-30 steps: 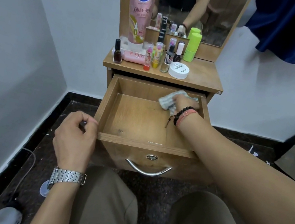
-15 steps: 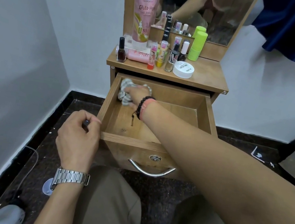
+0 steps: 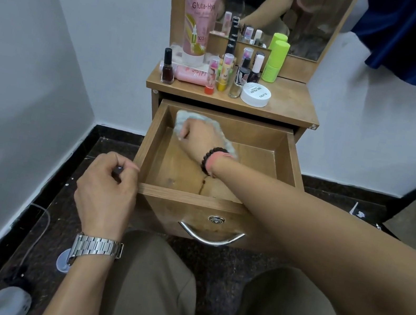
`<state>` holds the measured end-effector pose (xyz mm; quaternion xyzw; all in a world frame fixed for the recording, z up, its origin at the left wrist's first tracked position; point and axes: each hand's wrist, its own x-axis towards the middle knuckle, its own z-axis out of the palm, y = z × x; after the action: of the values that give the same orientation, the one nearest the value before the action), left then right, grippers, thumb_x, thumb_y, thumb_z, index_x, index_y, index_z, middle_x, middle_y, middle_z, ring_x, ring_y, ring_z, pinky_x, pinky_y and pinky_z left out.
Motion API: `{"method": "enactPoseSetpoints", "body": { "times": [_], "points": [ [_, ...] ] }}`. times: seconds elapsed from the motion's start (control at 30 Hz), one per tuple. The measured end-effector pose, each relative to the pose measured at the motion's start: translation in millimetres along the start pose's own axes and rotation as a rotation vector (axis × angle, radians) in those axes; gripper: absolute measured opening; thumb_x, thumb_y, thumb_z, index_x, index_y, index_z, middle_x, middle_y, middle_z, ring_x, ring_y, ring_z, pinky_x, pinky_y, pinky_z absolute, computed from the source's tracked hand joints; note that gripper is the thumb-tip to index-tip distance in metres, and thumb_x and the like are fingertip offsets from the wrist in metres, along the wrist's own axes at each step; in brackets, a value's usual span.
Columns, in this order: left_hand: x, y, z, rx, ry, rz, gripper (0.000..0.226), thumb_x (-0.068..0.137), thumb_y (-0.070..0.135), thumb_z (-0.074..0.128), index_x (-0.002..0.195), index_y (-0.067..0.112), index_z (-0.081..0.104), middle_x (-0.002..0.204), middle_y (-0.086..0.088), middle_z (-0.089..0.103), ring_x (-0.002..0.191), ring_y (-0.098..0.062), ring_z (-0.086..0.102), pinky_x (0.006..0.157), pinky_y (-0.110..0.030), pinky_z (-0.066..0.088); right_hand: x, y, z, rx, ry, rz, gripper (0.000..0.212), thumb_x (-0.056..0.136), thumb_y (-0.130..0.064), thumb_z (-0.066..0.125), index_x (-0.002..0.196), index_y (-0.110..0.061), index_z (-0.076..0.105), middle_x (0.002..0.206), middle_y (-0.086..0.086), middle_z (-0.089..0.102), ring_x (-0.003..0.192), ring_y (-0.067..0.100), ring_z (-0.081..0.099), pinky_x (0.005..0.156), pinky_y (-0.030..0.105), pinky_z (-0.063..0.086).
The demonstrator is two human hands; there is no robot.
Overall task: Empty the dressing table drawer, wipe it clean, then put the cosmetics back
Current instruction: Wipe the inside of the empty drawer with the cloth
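Two hands are working at the pulled-out drawer (image 3: 292,155) of the dressing table (image 3: 290,108). The right hand (image 3: 199,136) is reaching in from 4 o'clock, forearm crossing the front rim, knuckles up, pressing a pale cloth (image 3: 179,122) into the drawer's far corner at 11 o'clock; its fingers are folding down over the cloth, though blur is making the exact grip hard to read. The cloth is touching the back wall and sitting near the left wall. The left hand (image 3: 106,189) is hovering at 9 o'clock, just beside the drawer's front left corner, fingers curling loosely with thumb meeting forefinger, seemingly holding nothing. The drawer's floor is lying bare toward 3 o'clock, giving open room along the right wall. The cosmetics (image 3: 227,74) are standing on the tabletop at 12 o'clock, grouped toward its left, with a white jar (image 3: 255,95) nearest the front edge.
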<state>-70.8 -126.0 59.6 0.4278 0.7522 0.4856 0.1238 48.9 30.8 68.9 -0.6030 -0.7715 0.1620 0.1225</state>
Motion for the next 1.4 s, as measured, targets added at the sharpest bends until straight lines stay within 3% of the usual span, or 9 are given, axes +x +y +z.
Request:
{"method": "enactPoseSetpoints", "body": {
  "times": [0.1,0.2,0.43,0.7,0.8,0.9,1.03,1.17,1.4],
  "points": [
    [-0.9,1.4,-0.1,-0.003,0.002,-0.002,0.015,0.083,0.017,0.056,0.072,0.023,0.064,0.081,0.007,0.064,0.075,-0.017,0.057,0.072,-0.040,0.049,-0.2,30.1,-6.4,-0.458,0.086,-0.086,0.036,0.090,-0.024,0.056,0.126,-0.017,0.053,0.129,0.010,0.049,0.119,0.032,0.044,0.094,0.044,0.042],
    [-1.2,0.8,-0.3,0.002,0.006,-0.005,0.015,0.082,0.016,0.055,0.072,0.023,0.064,0.080,0.007,0.064,0.074,-0.016,0.056,0.070,-0.038,0.048,-1.2,43.2,-3.2,-0.383,-0.131,0.064,0.046,0.093,-0.032,0.054,0.136,-0.019,0.045,0.128,0.012,0.053,0.120,0.037,0.047,0.091,0.044,0.044],
    [-1.3,0.0,0.1,0.006,0.007,-0.017,0.014,0.081,0.016,0.055,0.073,0.023,0.064,0.080,0.006,0.064,0.076,-0.020,0.056,0.071,-0.040,0.048,-4.6,-21.3,9.3,-0.221,-0.192,-0.171,0.049,0.092,-0.023,0.056,0.135,-0.007,0.039,0.122,0.018,0.059,0.109,0.036,0.059,0.075,0.035,0.045],
    [-3.1,3.2,-0.2,0.000,0.015,-0.001,0.015,0.082,0.014,0.056,0.071,0.022,0.063,0.080,0.006,0.063,0.076,-0.018,0.054,0.070,-0.034,0.042,-37.6,-24.8,9.2,-0.090,-0.511,-0.201,0.012,0.089,-0.016,0.062,0.078,-0.012,0.058,0.077,0.004,0.059,0.079,0.024,0.060,0.059,0.025,0.050],
    [-3.7,2.3,0.2,0.001,0.009,-0.004,0.015,0.082,0.014,0.056,0.072,0.022,0.063,0.082,0.006,0.064,0.077,-0.020,0.055,0.071,-0.035,0.044,-36.2,-21.1,6.3,0.077,-0.622,-0.110,0.024,0.088,-0.011,0.065,0.109,-0.002,0.063,0.087,0.008,0.060,0.076,0.023,0.062,0.068,0.029,0.056],
    [-2.7,0.4,-0.3,0.003,-0.002,0.003,0.015,0.082,0.014,0.055,0.072,0.022,0.063,0.083,0.006,0.065,0.077,-0.020,0.056,0.071,-0.038,0.046,-30.1,-26.4,12.8,0.096,-0.556,-0.079,0.035,0.083,-0.008,0.070,0.116,-0.006,0.060,0.093,0.011,0.065,0.060,0.021,0.064,0.057,0.027,0.056],
    [-0.5,-0.1,0.7,0.008,0.007,0.007,0.015,0.082,0.013,0.054,0.073,0.022,0.063,0.084,0.006,0.065,0.076,-0.020,0.056,0.070,-0.039,0.048,-12.1,-24.7,21.4,0.004,-0.340,-0.108,0.011,0.084,-0.010,0.067,0.093,-0.007,0.062,0.081,0.008,0.063,0.065,0.024,0.061,0.048,0.025,0.047],
    [-2.4,0.2,1.5,-0.003,0.016,0.013,0.017,0.082,0.014,0.054,0.071,0.024,0.062,0.081,0.007,0.064,0.073,-0.018,0.057,0.068,-0.041,0.050,17.2,-18.6,20.9,-0.041,-0.246,-0.053,0.004,0.092,-0.014,0.049,0.094,-0.012,0.053,0.085,0.007,0.053,0.082,0.027,0.050,0.068,0.030,0.036],
    [-0.5,-2.0,3.2,0.004,0.031,0.027,0.016,0.081,0.013,0.054,0.072,0.023,0.063,0.083,0.007,0.065,0.075,-0.016,0.056,0.069,-0.039,0.048,27.4,-17.7,13.8,-0.022,-0.286,-0.050,0.028,0.088,-0.018,0.058,0.067,-0.017,0.040,0.074,0.001,0.046,0.079,0.025,0.049,0.069,0.029,0.036]
  ]
}}
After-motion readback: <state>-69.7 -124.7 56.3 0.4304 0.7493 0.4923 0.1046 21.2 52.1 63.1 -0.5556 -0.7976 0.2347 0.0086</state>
